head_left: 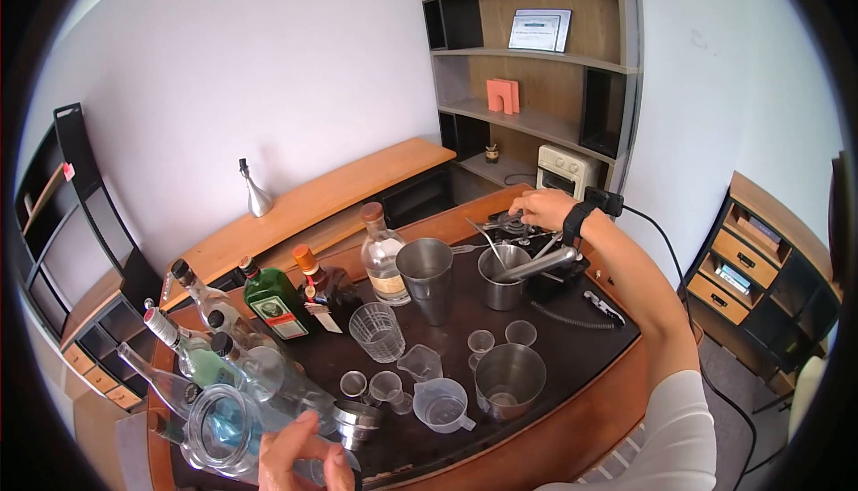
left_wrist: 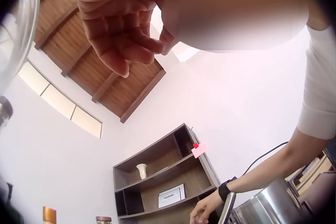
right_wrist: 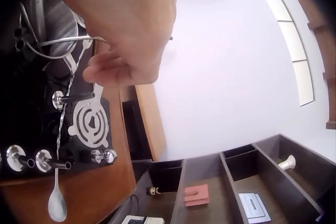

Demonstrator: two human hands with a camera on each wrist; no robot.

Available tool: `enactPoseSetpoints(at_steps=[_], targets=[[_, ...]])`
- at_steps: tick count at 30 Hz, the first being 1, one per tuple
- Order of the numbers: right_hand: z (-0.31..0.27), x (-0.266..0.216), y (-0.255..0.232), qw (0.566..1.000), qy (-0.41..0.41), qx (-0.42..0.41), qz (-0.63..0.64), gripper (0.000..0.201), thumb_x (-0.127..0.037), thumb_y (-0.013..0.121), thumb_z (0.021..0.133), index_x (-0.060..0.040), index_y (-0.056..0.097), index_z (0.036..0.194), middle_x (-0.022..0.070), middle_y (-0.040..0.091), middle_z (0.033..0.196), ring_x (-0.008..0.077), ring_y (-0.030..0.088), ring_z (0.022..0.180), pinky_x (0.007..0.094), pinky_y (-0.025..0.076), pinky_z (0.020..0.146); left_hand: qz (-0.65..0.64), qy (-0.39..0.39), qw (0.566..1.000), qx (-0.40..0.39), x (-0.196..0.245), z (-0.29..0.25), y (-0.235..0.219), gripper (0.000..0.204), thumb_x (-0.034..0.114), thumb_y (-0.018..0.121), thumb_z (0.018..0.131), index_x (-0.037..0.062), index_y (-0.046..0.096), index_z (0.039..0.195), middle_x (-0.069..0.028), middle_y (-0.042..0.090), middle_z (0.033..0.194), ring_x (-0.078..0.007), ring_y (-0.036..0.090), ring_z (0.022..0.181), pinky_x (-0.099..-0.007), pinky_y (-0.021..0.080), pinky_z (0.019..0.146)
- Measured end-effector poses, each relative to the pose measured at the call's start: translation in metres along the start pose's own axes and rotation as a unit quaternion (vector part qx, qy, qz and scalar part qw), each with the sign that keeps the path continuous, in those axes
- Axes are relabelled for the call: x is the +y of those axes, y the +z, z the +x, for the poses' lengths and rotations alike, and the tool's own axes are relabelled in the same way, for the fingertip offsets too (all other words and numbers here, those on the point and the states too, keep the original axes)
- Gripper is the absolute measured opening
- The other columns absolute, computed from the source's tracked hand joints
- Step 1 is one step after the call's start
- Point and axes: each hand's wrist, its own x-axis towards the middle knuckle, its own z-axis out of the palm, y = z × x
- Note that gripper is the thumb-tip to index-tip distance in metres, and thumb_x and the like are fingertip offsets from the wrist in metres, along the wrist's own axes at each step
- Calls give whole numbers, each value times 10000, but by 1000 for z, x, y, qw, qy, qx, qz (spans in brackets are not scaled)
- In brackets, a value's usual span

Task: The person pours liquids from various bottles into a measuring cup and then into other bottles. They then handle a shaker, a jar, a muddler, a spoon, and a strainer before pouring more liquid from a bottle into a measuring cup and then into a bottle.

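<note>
Silver flat ringed strainer point(right_wrist: 90, 121) lies on the brown wooden counter point(head_left: 590, 402), near the right hand point(head_left: 541, 208).
The right hand bends down from the wrist, fingers curved; whether its grip holds anything cannot be told. The left hand point(head_left: 302, 460) hangs near one clear round glass jar point(head_left: 225, 424), fingers loosely curled, its grip empty. Three silver-flanged pourers point(right_wrist: 45, 160) with black tubes and one twisted-stem silver spoon point(right_wrist: 57, 205) show beside the strainer; three grey steel cups point(head_left: 425, 263) stand farther along.

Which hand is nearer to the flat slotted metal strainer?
Right. The right hand is close by the strainer; the left hand is across the table, beside a glass jar.
</note>
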Motion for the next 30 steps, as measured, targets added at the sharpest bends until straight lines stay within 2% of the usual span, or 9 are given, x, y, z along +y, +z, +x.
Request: enactPoseSetpoints(at_steps=[2, 5, 11, 14, 18, 22, 28, 30], targets=[[11, 13, 12, 1000, 16, -17, 3, 288, -166, 641, 901, -99, 667, 1180, 111, 655, 999, 301, 640, 994, 431, 494, 881, 9, 1, 1000, -6, 2, 1, 2, 240, 47, 674, 940, -70, 667, 1149, -122, 691, 950, -136, 564, 690, -270, 468, 653], [25, 19, 18, 998, 53, -26, 16, 292, -178, 677, 864, -106, 697, 1145, 143, 691, 1072, 314, 649, 1060, 432, 489, 929, 20, -9, 1000, -8, 3, 2, 3, 225, 44, 670, 940, -66, 672, 1136, -142, 712, 1009, -146, 592, 703, -271, 484, 663], [61, 36, 52, 999, -20, 12, -39, 289, -203, 696, 851, -123, 710, 1128, 139, 655, 1147, 345, 583, 1147, 467, 426, 1001, 36, -2, 999, 6, -4, 2, 8, 211, 44, 670, 939, -77, 671, 1111, -150, 719, 992, -153, 604, 691, -270, 493, 649], [75, 33, 62, 997, -38, -21, -57, 285, -215, 688, 859, -149, 716, 1135, 128, 641, 1168, 331, 570, 1162, 458, 431, 991, 49, -2, 999, 2, -5, 2, 10, 210, 44, 672, 937, -85, 669, 1102, -158, 723, 984, -157, 608, 683, -271, 496, 643], [84, 27, 85, 986, -54, -106, -119, 290, -205, 647, 881, -195, 736, 1156, 86, 639, 1222, 285, 544, 1205, 451, 424, 992, 60, 15, 998, -2, -6, 3, 14, 200, 41, 679, 930, -89, 674, 1082, -168, 729, 982, -169, 618, 667, -276, 496, 635], [86, 29, 109, 979, -84, -95, -160, 299, -211, 616, 890, -180, 743, 1159, 65, 637, 1254, 276, 542, 1198, 432, 407, 1005, 78, 19, 997, -8, -6, 4, 18, 185, 45, 688, 924, -83, 685, 1057, -174, 732, 981, -180, 624, 653, -282, 496, 622], [89, 32, 114, 980, -60, -104, -160, 297, -214, 595, 902, -129, 736, 1149, 70, 642, 1236, 274, 549, 1192, 420, 408, 993, 80, 10, 997, -6, -9, 3, 20, 189, 60, 695, 922, -77, 686, 1052, -173, 732, 979, -180, 622, 646, -284, 494, 607], [89, 33, 111, 982, -59, -71, -162, 293, -219, 585, 913, -117, 729, 1148, 76, 639, 1237, 277, 564, 1169, 422, 410, 987, 82, 4, 997, -11, -9, 3, 19, 191, 61, 694, 923, -77, 683, 1053, -175, 732, 980, -180, 622, 645, -284, 492, 604]])
